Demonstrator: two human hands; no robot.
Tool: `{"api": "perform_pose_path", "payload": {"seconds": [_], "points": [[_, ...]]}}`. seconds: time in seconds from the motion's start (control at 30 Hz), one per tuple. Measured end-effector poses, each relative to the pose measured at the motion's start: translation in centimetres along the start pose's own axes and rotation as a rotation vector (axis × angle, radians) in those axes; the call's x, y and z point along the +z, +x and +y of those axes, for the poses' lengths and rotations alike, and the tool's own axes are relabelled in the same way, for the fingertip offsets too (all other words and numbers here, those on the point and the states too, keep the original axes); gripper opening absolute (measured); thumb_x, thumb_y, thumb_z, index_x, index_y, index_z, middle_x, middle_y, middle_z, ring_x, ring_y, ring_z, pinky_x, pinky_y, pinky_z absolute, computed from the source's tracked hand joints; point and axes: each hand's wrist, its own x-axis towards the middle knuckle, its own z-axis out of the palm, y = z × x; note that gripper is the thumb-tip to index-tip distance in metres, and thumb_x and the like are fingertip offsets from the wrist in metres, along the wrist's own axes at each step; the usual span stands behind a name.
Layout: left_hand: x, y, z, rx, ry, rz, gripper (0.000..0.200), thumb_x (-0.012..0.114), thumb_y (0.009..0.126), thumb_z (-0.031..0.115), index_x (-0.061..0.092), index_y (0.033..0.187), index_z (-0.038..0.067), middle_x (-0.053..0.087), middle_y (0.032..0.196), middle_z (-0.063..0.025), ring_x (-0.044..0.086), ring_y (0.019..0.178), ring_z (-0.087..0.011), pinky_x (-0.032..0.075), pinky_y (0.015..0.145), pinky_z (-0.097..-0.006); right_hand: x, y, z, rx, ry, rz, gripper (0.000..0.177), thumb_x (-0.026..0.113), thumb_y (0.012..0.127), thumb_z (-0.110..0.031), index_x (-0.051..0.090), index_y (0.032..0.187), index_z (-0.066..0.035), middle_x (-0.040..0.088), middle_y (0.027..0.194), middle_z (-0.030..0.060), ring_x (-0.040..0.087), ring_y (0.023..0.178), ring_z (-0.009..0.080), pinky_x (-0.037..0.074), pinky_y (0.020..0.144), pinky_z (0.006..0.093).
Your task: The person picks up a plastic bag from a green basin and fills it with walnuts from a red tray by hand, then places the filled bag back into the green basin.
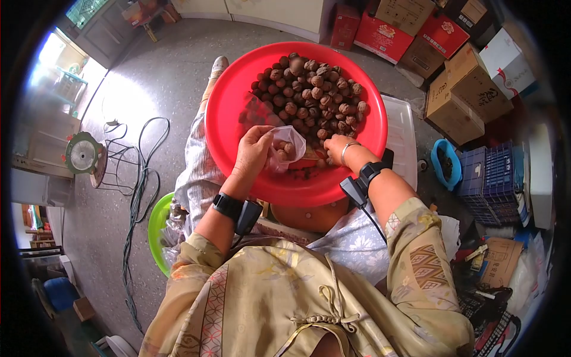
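Observation:
A wide red basin (229,128) sits in front of me, its far half heaped with brown walnuts (315,89). Pinched at its rim by my left hand (254,153), a thin clear plastic bag (295,141) stands with its mouth spread and a few walnuts inside. My right hand (342,149) reaches down at the near right edge of the heap. Its fingers are bent together among the walnuts, and whatever lies between them is hidden. Another piece of clear plastic (256,113) lies on the basin's left side, beyond my left hand.
A green basin (156,232) holding plastic bags stands on the floor at left. A dark cable (140,178) runs near a small fan (83,153). On the right are cardboard boxes (470,89), a blue tub (440,172), a dark crate (488,178) and a white lid (401,125).

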Motion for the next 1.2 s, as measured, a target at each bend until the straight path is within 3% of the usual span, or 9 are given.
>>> {"api": "perform_pose_path", "payload": {"seconds": [0.2, 0.37, 0.5, 0.67, 0.8, 0.9, 1.0, 1.1, 1.2], "points": [[0.0, 0.1, -0.2, -0.005, 0.025, 0.011, 0.022, 0.053, 0.098, 0.016, 0.06, 0.112, 0.0, 0.056, 0.063, -0.0027, 0.045, 0.041, -0.0079, 0.035, 0.036, -0.0225, 1.4, 0.5, -1.3, -0.128, 0.046, 0.006, 0.046, 0.062, 0.08, -0.013, 0.063, 0.125, -0.023, 0.063, 0.126, 0.0138, 0.059, 0.118, 0.0319, 0.049, 0.099, 0.04], [0.0, 0.2, -0.3, -0.007, 0.02, 0.02, 0.023, 0.054, 0.097, 0.016, 0.06, 0.112, 0.0, 0.056, 0.063, -0.0026, 0.045, 0.041, -0.008, 0.036, 0.036, -0.0229, 2.2, 1.3, -2.3, -0.217, 0.025, -0.087, 0.064, 0.074, 0.074, -0.027, 0.056, 0.136, -0.029, 0.054, 0.138, 0.0112, 0.057, 0.121, 0.033, 0.049, 0.099, 0.0421], [0.1, 0.0, 0.0, -0.003, 0.008, 0.017, 0.023, 0.054, 0.097, 0.016, 0.06, 0.112, 0.0, 0.056, 0.063, -0.0026, 0.046, 0.041, -0.0081, 0.036, 0.036, -0.023, 2.8, 1.2, -2.6, -0.269, 0.052, -0.057, 0.059, 0.076, 0.072, -0.028, 0.061, 0.129, -0.028, 0.059, 0.132, 0.011, 0.06, 0.117, 0.0322, 0.05, 0.097, 0.0411], [0.0, 0.0, 0.1, -0.013, 0.022, 0.005, 0.023, 0.054, 0.097, 0.015, 0.06, 0.112, 0.0, 0.058, 0.066, -0.0028, 0.047, 0.043, -0.0075, 0.037, 0.038, -0.0225, 3.2, 1.8, -3.0, -0.266, 0.146, -0.16, 0.053, 0.076, 0.067, -0.029, 0.067, 0.118, -0.019, 0.069, 0.109, 0.0128, 0.065, 0.106, 0.0314, 0.052, 0.091, 0.0399], [0.1, 0.0, 0.0, 0.005, 0.024, 0.006, 0.022, 0.054, 0.097, 0.015, 0.06, 0.112, 0.0, 0.059, 0.068, -0.0028, 0.048, 0.044, -0.0069, 0.037, 0.038, -0.0221, 3.3, 2.0, -3.1, -0.284, 0.144, -0.108, 0.052, 0.076, 0.066, -0.03, 0.068, 0.115, -0.015, 0.07, 0.106, 0.0134, 0.066, 0.103, 0.0318, 0.052, 0.088, 0.0399], [-0.1, 0.1, -0.1, 0.008, 0.024, 0.006, 0.022, 0.054, 0.097, 0.015, 0.06, 0.112, 0.0, 0.06, 0.07, -0.0027, 0.048, 0.045, -0.0065, 0.037, 0.039, -0.0218, 2.9, 1.6, -2.8, -0.281, 0.139, -0.092, 0.042, 0.073, 0.072, -0.026, 0.069, 0.112, -0.013, 0.069, 0.113, 0.0129, 0.065, 0.107, 0.0316, 0.052, 0.089, 0.0395], [0.0, 0.1, -0.1, 0.007, 0.011, 0.005, 0.021, 0.054, 0.097, 0.015, 0.061, 0.111, 0.0, 0.06, 0.07, -0.0026, 0.048, 0.045, -0.0065, 0.037, 0.039, -0.0218, 1.5, 0.7, -1.8, -0.282, 0.309, -0.006, 0.034, 0.073, 0.073, -0.022, 0.069, 0.105, -0.01, 0.071, 0.102, 0.0142, 0.068, 0.094, 0.0281, 0.054, 0.082, 0.0372], [0.1, 0.1, -0.2, 0.01, 0.033, 0.02, 0.024, 0.053, 0.098, 0.017, 0.06, 0.115, 0.001, 0.058, 0.064, -0.0007, 0.047, 0.043, -0.0066, 0.037, 0.039, -0.021, -0.7, -0.3, -0.7, -0.213, 0.798, 0.024, 0.031, 0.072, 0.071, -0.003, 0.066, 0.101, -0.007, 0.069, 0.085, 0.0032, 0.064, 0.077, 0.0129, 0.053, 0.067, 0.0282], [0.1, 0.2, -0.3, 0.05, 0.04, 0.017, 0.024, 0.053, 0.098, 0.017, 0.061, 0.115, 0.001, 0.057, 0.064, -0.0006, 0.047, 0.043, -0.0066, 0.037, 0.039, -0.0211, -2.2, -0.9, 0.8, -0.374, 0.939, 0.167, 0.03, 0.073, 0.072, -0.008, 0.066, 0.101, -0.007, 0.068, 0.091, 0.0048, 0.063, 0.079, 0.0143, 0.053, 0.069, 0.0299]]}}
